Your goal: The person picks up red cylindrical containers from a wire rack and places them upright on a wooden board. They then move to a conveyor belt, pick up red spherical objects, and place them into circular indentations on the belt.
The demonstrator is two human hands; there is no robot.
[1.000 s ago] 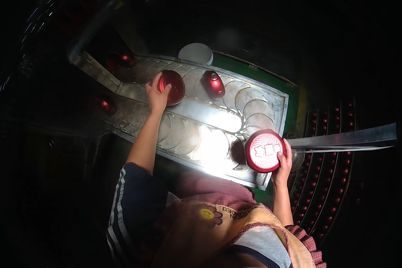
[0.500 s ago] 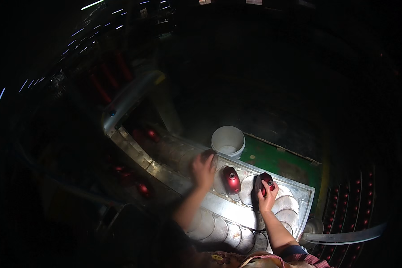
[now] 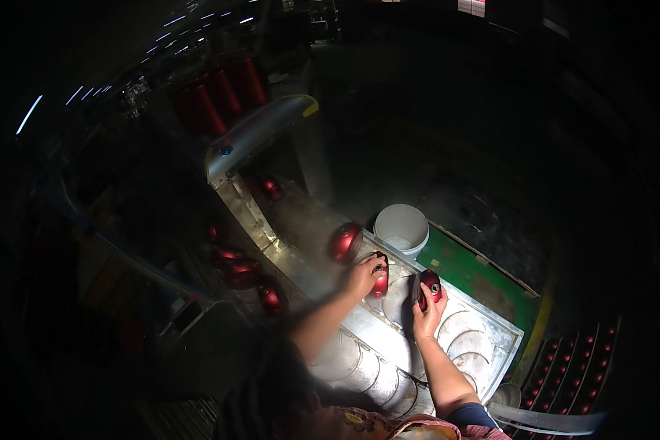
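A red metal cylinder with a small round neck opening (image 3: 380,287) stands on the lit conveyor, and my left hand (image 3: 363,278) is closed round its top and near side. My right hand (image 3: 428,316) grips a similar red cylinder (image 3: 433,281) to the right, its neck opening facing up. A narrow dark shape lies along that cylinder's left side; I cannot make out whether it is a thing or a shadow. Beyond my left hand stands another red cylinder (image 3: 345,243), untouched. The conveyor's overlapping metal plates (image 3: 466,323) curve round at the right end.
A white bucket (image 3: 401,221) stands behind the conveyor's raised edge, by a green floor strip (image 3: 469,264). Several red cylinders (image 3: 240,271) lie to the left in dim light. A curved metal guard (image 3: 260,128) arches over the far conveyor. Dark racks with red spots (image 3: 576,367) are at right.
My left hand has left the farther cylinder and moved right onto the middle one. My right hand stays on its cylinder. The whole view has shifted slightly.
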